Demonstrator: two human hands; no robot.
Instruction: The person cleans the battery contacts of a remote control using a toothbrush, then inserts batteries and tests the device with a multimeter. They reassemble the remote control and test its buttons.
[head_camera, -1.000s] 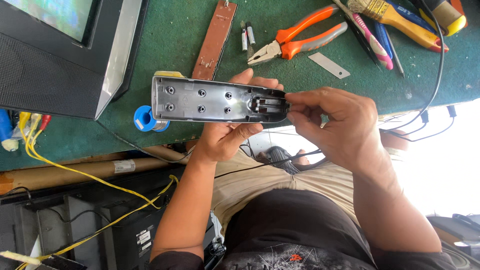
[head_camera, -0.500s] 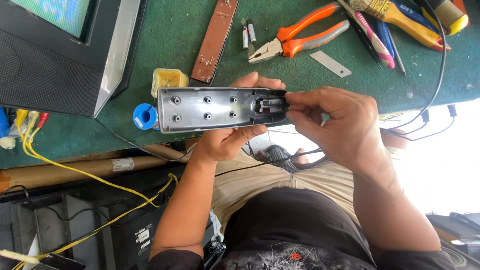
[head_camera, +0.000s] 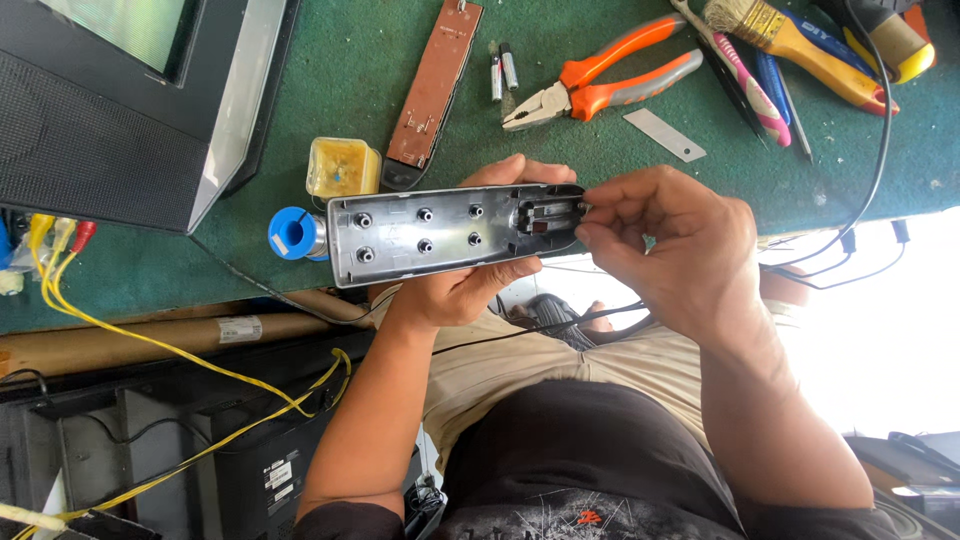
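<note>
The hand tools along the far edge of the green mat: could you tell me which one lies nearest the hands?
The orange-handled pliers, lying just beyond the right hand. The paintbrush, pink-handled tool and other tools lie farther toward the mat's corner.

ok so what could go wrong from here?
1. The left hand holds the grey shell past the green table edge, over the lap. Anything the right hand fingers pry loose at its end could drop into the clutter below.
2. A black cable runs just under both hands and could snag.
3. A bare blade lies loose on the table, near the right hand.
</note>
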